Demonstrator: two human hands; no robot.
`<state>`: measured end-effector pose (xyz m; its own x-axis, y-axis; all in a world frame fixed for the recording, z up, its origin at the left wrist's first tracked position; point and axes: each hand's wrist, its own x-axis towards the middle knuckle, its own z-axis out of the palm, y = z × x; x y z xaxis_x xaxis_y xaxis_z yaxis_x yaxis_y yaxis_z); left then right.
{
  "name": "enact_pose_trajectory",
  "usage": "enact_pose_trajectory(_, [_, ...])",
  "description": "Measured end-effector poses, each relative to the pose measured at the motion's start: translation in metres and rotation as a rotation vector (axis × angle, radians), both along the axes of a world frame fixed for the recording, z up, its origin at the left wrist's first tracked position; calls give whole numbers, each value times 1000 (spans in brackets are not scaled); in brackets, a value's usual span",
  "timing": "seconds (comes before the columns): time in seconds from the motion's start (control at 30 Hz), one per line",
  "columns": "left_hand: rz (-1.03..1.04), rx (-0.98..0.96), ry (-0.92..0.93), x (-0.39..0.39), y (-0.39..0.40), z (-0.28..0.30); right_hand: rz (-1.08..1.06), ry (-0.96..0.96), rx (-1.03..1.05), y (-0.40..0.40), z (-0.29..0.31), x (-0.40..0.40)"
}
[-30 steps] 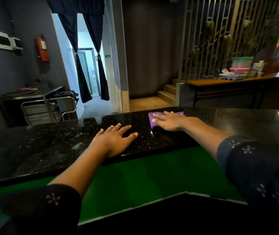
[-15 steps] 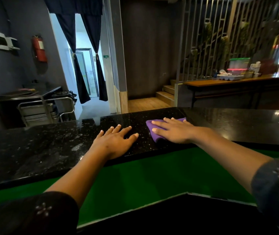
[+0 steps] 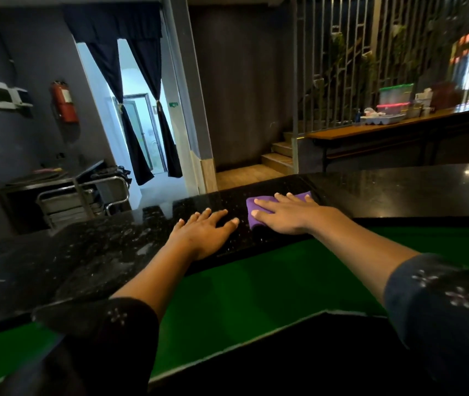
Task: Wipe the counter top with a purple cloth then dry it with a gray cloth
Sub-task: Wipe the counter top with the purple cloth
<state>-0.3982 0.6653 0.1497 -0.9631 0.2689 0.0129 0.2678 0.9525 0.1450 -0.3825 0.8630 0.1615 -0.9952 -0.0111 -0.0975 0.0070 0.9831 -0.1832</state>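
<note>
The cloth [image 3: 256,208] (purple) is pressed flat onto the black counter [image 3: 398,192] by the right hand [image 3: 287,215], fingers straight and spread, nothing gripped. The left hand [image 3: 203,234] is laid flat on the counter just beside it, fingers extended, holding nothing. Wet smears are seen on the counter further left.

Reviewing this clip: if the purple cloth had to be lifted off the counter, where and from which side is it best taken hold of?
Probably its exposed left edge, from the left. The purple cloth lies flat on the counter top with the right hand pressed flat over most of it, so only that edge and the far strip show. The left hand rests flat just beside it, and its fingers could pinch the edge.
</note>
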Motion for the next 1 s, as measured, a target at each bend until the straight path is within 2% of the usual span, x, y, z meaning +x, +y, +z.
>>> enact_pose_trajectory(0.1, [2,35,15,2,-1,-1,7,22,16,-3,-5,24])
enact_pose_trajectory(0.27, [8,220,-24,3,-18,8,-14,33,71,-9,-10,38])
enact_pose_trajectory(0.4, [88,84,29,-1,-92,10,-75,-9,37,-11,-2,13])
enact_pose_trajectory(0.6, [341,31,25,25,-221,1,-239,-50,68,-59,7,-23])
enact_pose_trajectory(0.87, [326,4,48,22,-228,-7,133,5,82,-212,2,-14])
enact_pose_trajectory(1.0, [322,0,34,27,-230,-3,279,2,27,-238,0,8])
